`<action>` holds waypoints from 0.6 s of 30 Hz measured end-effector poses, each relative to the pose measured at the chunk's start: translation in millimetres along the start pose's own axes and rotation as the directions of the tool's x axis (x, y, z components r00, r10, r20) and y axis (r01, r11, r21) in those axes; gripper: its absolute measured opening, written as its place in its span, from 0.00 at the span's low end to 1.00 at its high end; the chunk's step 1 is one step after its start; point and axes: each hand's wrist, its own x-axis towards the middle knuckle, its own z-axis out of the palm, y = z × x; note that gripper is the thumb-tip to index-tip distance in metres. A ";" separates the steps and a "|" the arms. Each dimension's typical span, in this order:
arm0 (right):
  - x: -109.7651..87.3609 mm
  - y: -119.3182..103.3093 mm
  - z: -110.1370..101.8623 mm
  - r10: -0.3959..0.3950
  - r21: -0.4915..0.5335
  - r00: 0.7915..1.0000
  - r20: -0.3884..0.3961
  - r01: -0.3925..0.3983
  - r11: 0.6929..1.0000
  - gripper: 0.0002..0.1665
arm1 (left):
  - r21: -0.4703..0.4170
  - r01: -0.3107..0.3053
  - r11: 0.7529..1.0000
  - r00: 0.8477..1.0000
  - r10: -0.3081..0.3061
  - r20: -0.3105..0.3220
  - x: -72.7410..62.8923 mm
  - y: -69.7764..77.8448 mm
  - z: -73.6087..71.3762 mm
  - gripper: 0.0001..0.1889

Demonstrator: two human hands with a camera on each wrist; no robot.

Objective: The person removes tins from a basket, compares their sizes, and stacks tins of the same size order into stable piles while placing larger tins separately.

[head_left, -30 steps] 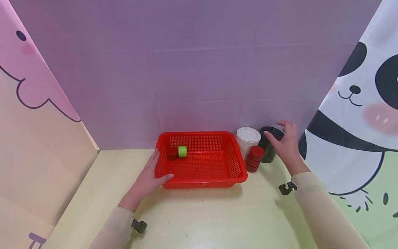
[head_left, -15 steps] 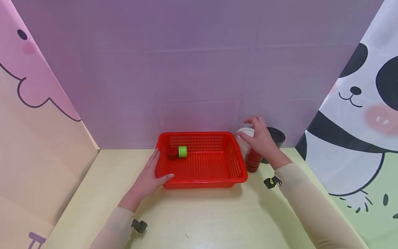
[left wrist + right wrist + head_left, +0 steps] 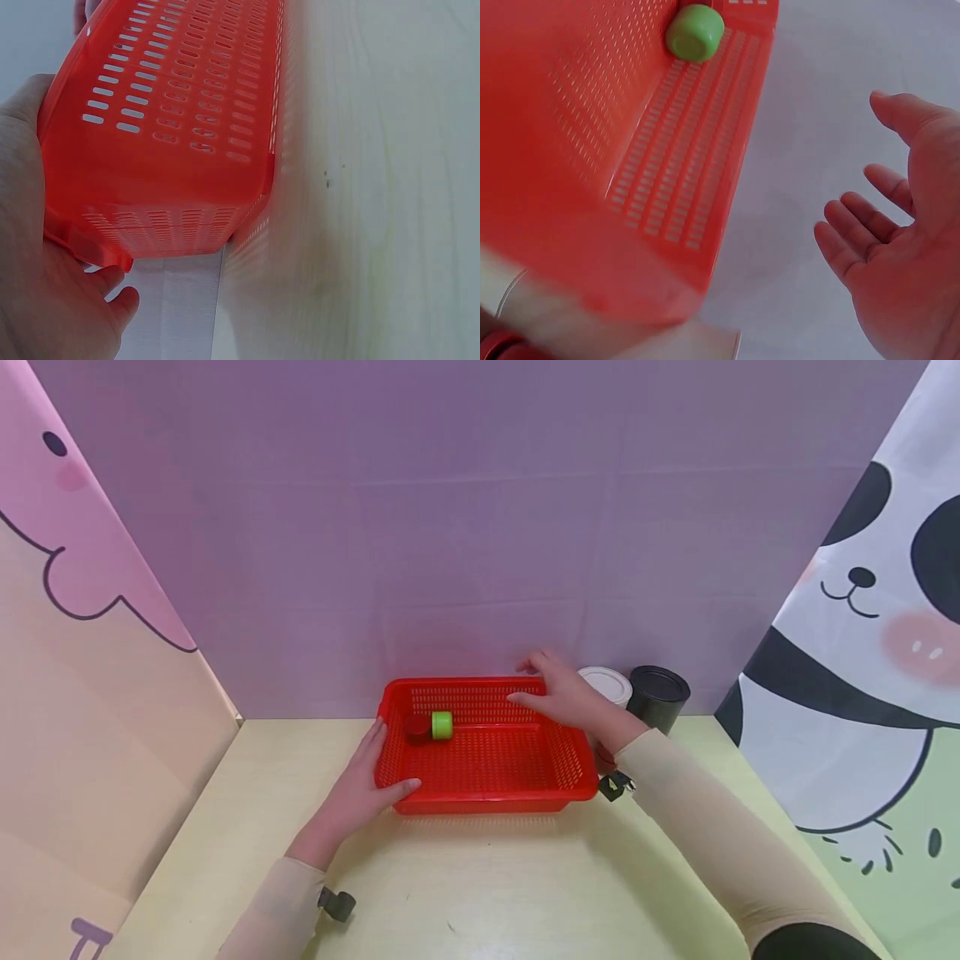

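Observation:
A red plastic basket [image 3: 491, 797] stands against the back of the table. My left hand [image 3: 362, 781] grips its left front corner, thumb over the front rim and fingers along the left end. Inside, at the left, a small green cup-like piece [image 3: 442, 725] lies on its side against a dark red round piece [image 3: 417, 728]. Over the basket's back right part hovers my right hand [image 3: 562, 693], fingers loosely spread with nothing between them. The right wrist view shows that hand [image 3: 907, 225] apart from the rim, beside the green piece [image 3: 695, 34].
Right of the basket stand a white lidded can [image 3: 606, 683] and a black can [image 3: 658, 692]. A red stacked cylinder [image 3: 604, 758] is mostly hidden behind my right forearm. A purple cloth backdrop [image 3: 480, 527] rises behind, with printed panels on both sides.
My right hand has moved left from beside the black can, past the white can, to over the basket's right part. The left hand and basket stay put.

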 end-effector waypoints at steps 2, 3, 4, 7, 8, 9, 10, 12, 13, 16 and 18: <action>7.5 -4.3 5.2 -0.031 -0.020 0.999 0.023 0.031 0.999 0.31 | 0.001 -0.002 1.000 1.000 0.002 -0.001 0.2 0.6 0.0 0.66; 11.3 -5.8 7.8 -0.044 -0.033 0.998 0.036 0.046 0.998 0.29 | 0.004 -0.003 1.000 1.000 0.003 -0.001 0.3 0.2 -0.1 0.66; 14.8 -7.6 10.1 -0.054 -0.046 0.997 0.048 0.056 0.997 0.28 | 0.005 -0.003 1.000 1.000 0.003 -0.001 0.3 0.2 0.0 0.66; 23.2 -12.5 16.3 -0.071 -0.078 0.994 0.082 0.078 0.994 0.28 | 0.009 -0.004 1.000 1.000 0.004 -0.002 0.6 -0.6 0.2 0.66; 25.8 -14.1 18.3 -0.074 -0.083 0.993 0.091 0.082 0.993 0.28 | 0.011 -0.004 1.000 1.000 0.004 -0.002 0.7 -0.7 0.3 0.66; 28.8 -15.3 20.7 -0.076 -0.083 0.992 0.100 0.085 0.993 0.28 | 0.011 -0.004 1.000 1.000 0.004 -0.002 0.7 -0.6 0.2 0.66; 31.6 -16.6 23.1 -0.080 -0.083 0.991 0.106 0.089 0.993 0.29 | 0.009 -0.004 1.000 1.000 0.004 -0.002 0.7 -0.1 0.1 0.66; 38.1 -17.2 29.0 -0.093 -0.076 0.989 0.116 0.103 0.992 0.29 | 0.010 -0.003 1.000 1.000 0.003 -0.003 0.7 0.5 -0.1 0.66; 41.0 -16.9 32.1 -0.099 -0.073 0.988 0.118 0.108 0.991 0.29 | 0.010 -0.002 1.000 1.000 0.002 -0.002 0.7 1.1 -0.2 0.66; 48.6 -16.4 40.4 -0.114 -0.056 0.985 0.128 0.122 0.991 0.30 | 0.017 -0.004 1.000 1.000 0.004 0.000 0.8 1.7 -0.5 0.65; 52.6 -15.7 45.0 -0.119 -0.038 0.984 0.132 0.125 0.991 0.31 | 0.018 -0.005 1.000 1.000 0.005 0.002 0.7 1.3 -0.6 0.65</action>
